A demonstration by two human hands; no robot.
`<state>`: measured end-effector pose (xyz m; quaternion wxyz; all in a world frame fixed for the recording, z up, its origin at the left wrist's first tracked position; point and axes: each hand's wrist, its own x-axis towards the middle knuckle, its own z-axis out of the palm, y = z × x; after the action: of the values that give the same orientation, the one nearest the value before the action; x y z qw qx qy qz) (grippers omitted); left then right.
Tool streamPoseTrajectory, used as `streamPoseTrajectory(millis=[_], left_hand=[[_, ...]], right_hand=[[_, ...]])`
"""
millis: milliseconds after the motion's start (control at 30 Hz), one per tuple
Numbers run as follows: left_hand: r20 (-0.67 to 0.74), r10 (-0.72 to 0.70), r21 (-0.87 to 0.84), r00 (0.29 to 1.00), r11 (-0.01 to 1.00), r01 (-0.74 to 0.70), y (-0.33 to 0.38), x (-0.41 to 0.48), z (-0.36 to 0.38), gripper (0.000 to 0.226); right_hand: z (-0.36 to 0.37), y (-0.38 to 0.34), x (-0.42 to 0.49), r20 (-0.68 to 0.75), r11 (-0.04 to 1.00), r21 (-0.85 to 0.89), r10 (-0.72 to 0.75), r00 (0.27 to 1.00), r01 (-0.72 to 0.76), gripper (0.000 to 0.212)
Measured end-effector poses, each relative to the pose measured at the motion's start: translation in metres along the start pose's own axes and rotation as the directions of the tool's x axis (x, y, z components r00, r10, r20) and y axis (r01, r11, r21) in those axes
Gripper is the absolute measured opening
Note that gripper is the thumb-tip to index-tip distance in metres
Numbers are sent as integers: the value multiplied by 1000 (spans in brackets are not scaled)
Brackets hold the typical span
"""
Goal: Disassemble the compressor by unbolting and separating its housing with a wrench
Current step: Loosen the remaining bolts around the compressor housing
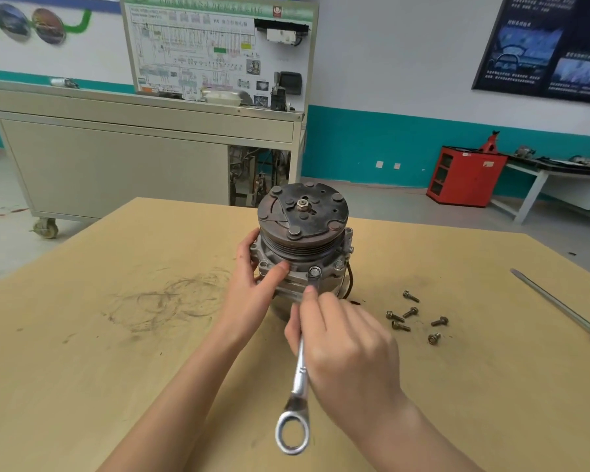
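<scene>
Closest to the camera is the free ring end of the wrench (292, 434), hanging out toward the person, with the right hand (348, 349) wrapped round the shank and the forefinger laid along it toward the head. The working end sits on a bolt (314, 272) on the near flange of the compressor (304, 233), which stands pulley-up on the wooden table (116, 369), near its far edge. The left hand (252, 287) grips the compressor's left side, thumb pressed on the flange and fingers curled round the body, so both hands are holding something. I'd say this is mid-way through the unbolting: six loose bolts (413, 318) lie just right of the compressor, and at least a couple of heads show on the flange either side of the wrench. Tip for this step: get the wrench fully seated and square on the head before pulling, because a half-on wrench will probably round it off. Slide the grip nearer the ring end for more leverage, and brace hard with the left hand so the body doesn't spin or tip. A long screwdriver (559, 308) lies well to the compressor's right, maybe handy for prying the halves apart later. Behind the compressor there's a wheeled trainer cabinet (116, 158), and off to its far right a red cabinet (464, 175).
</scene>
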<state>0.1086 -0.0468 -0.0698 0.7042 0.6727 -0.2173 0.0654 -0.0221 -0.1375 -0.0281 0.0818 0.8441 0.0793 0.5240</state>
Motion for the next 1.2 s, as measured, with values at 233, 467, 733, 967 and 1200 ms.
streamPoseTrajectory(millis=[233,467,733,967,1200], left_hand=[[17,-19,-13,1000,1000,19,0,1,0,69],[31,-37,-25,999,999,38,4,0,-2,64],[29,-29,34,999,999,28,6,-1,-3,62],[39,-39,56,998,998,37,11,-3,-3,75],[37,-30,75,999,997,27,10,-4,-4,62]], right_hand=[[8,39,-11,26,920,392,22,999,-30,19],[41,130,30,734,-112,669,-56,677,-735,29],[20,135,30,717,-346,626,-97,690,-699,23],[-12,61,-2,115,873,479,39,993,-90,28],[-3,34,-13,-62,983,103,-146,987,152,24]])
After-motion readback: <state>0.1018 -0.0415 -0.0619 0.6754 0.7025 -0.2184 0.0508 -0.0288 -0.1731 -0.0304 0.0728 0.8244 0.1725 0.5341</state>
